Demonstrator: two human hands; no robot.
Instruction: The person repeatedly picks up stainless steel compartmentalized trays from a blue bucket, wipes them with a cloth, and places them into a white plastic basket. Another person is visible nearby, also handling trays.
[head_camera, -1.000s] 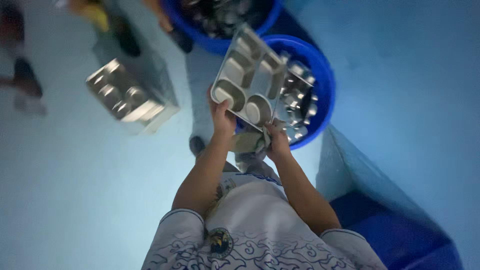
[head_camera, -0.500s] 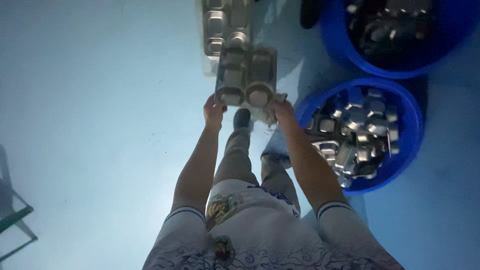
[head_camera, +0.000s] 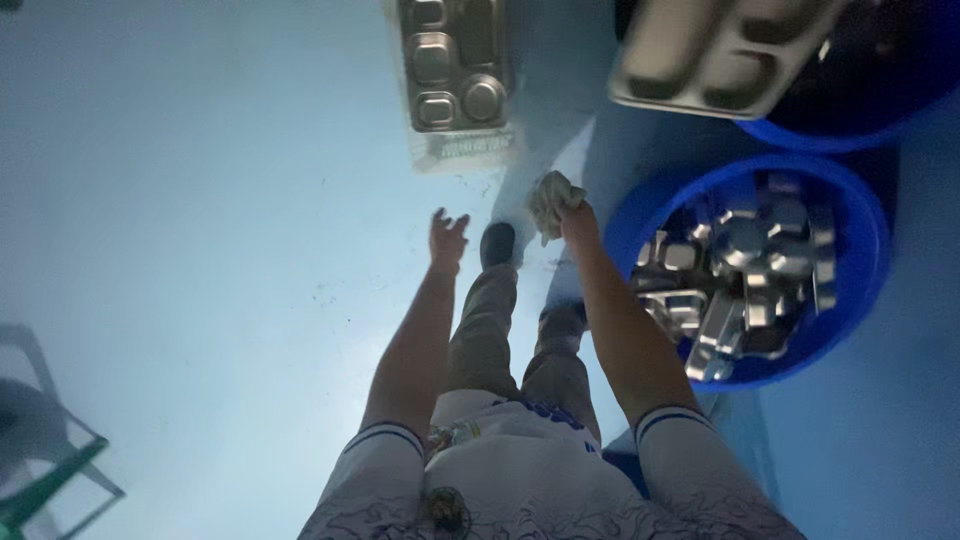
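My left hand (head_camera: 446, 238) is empty, fingers spread, held out over the pale floor below a stack of steel compartment trays (head_camera: 456, 75). My right hand (head_camera: 577, 218) is closed on a crumpled pale cloth (head_camera: 552, 200), just left of a blue tub (head_camera: 872, 240) filled with several steel trays and bowls. The tray stack lies on the floor ahead of both hands, apart from them.
A second blue tub (head_camera: 800, 132) sits at the top right with a steel tray (head_camera: 725, 55) lying across it. My legs and a dark shoe (head_camera: 497, 243) are below the hands. A green chair frame (head_camera: 55, 480) stands at the lower left.
The steel tray that both hands held is out of them; a tray stack lies on the floor ahead. My left hand has opened; my right keeps only the cloth.
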